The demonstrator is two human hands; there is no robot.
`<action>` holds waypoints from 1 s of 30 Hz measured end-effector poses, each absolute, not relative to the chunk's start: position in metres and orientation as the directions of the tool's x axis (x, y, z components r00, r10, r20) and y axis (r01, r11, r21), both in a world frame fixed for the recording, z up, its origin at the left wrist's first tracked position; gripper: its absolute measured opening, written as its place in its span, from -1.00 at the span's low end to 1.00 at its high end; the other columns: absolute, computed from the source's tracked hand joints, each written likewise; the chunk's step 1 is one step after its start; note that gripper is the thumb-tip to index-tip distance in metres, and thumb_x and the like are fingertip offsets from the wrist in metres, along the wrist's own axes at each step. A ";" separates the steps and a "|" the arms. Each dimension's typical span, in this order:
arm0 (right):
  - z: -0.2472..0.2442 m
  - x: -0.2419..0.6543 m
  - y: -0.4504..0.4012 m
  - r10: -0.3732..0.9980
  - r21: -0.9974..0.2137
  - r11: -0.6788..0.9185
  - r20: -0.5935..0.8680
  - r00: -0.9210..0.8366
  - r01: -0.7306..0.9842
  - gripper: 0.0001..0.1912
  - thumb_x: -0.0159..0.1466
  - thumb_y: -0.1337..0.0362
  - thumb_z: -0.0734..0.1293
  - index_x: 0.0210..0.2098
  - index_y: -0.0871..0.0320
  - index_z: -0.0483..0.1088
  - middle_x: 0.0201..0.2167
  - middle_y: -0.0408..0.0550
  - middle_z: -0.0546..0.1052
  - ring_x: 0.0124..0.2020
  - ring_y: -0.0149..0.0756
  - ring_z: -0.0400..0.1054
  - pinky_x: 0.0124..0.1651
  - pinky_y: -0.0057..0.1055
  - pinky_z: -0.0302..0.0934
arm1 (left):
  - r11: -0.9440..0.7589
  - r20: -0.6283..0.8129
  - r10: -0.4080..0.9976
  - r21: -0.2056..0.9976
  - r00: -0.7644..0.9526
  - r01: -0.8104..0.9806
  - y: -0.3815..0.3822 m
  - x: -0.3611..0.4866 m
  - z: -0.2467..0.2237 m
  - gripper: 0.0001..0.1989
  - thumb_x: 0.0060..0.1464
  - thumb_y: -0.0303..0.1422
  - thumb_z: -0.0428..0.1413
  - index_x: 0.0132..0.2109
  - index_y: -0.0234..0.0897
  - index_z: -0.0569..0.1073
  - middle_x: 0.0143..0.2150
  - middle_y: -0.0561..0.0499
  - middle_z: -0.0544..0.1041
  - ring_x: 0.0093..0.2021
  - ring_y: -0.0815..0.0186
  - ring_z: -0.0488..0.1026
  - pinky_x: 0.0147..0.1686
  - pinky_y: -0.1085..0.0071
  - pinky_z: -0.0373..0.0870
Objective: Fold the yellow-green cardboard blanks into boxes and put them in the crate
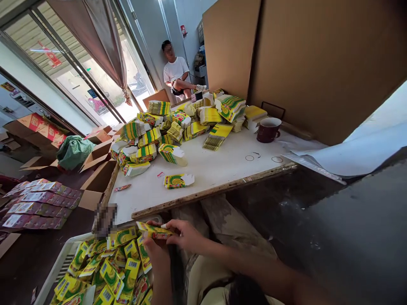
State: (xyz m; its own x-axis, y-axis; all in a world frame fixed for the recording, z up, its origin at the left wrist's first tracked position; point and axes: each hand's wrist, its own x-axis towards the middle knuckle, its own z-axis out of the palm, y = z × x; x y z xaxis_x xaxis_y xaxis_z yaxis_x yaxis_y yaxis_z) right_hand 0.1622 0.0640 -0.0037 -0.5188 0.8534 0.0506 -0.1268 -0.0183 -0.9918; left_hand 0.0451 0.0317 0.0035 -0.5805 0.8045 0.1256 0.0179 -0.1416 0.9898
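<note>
A small yellow and green carton (155,230) is held between my two hands, above the right edge of a pale plastic crate (52,271). My left hand (156,254) grips it from the near side, with the thumb against its lower face. At the right end of the carton, my right hand (184,236) has its fingers closed around the end by a white flap. Under and left of my hands, the crate holds a heap of similar yellow cartons (110,271). What lies inside the held carton cannot be seen.
On the white table (219,169) lie stacks of flattened yellow cartons (152,137), a single carton (178,181) and a dark red mug (269,129). Large cardboard sheets (305,63) stand behind. Open boxes (98,182) crowd the left. A person (176,70) sits at the back.
</note>
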 end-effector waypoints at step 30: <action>-0.024 0.170 0.066 0.677 -0.904 -0.333 -0.033 -0.735 -0.267 -0.43 0.17 -0.13 0.37 -0.04 0.19 0.46 -0.18 0.04 0.57 -0.12 -0.15 0.47 -0.07 -0.23 0.36 | -0.102 0.338 0.932 0.589 -0.129 0.802 -0.014 0.055 -0.002 -0.42 0.05 -0.21 0.16 0.16 -0.26 0.17 0.07 -0.28 0.42 0.11 0.00 0.45 0.01 0.06 0.45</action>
